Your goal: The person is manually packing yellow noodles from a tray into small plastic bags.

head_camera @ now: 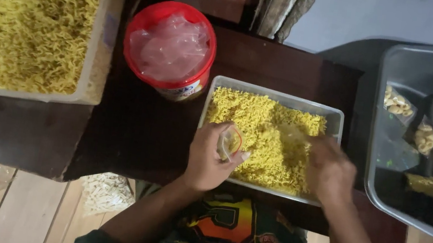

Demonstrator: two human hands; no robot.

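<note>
The small clear plastic bag [230,142] sits in my left hand [210,159], held over the near left part of the shallow clear tray [334,119] that lies on the dark table [137,128] in front of me. My fingers are curled closed around the bag's mouth, with a red line showing along its edge, and I judge the film to be thin, limp and a little slippery, so it wants holding at the rim, pinched wide, not by its body, which would fold shut. The yellow crisp noodles [260,127] heaped in the tray look very light, dry and brittle; I judge they would snap if squeezed, so a loose scoop from underneath suits them better than a tight pinch. My right hand [329,172] is down in the right part of the heap, blurred, and I cannot tell whether it is closed on a pinch of noodles or spread flat. Beyond the tray's far left corner stands a red tub [170,48] stuffed with clear plastic. A large bin [93,66] of the same noodles stands to the far left, and a grey bin [396,67] to the right holds a few small filled packets [425,138].
</note>
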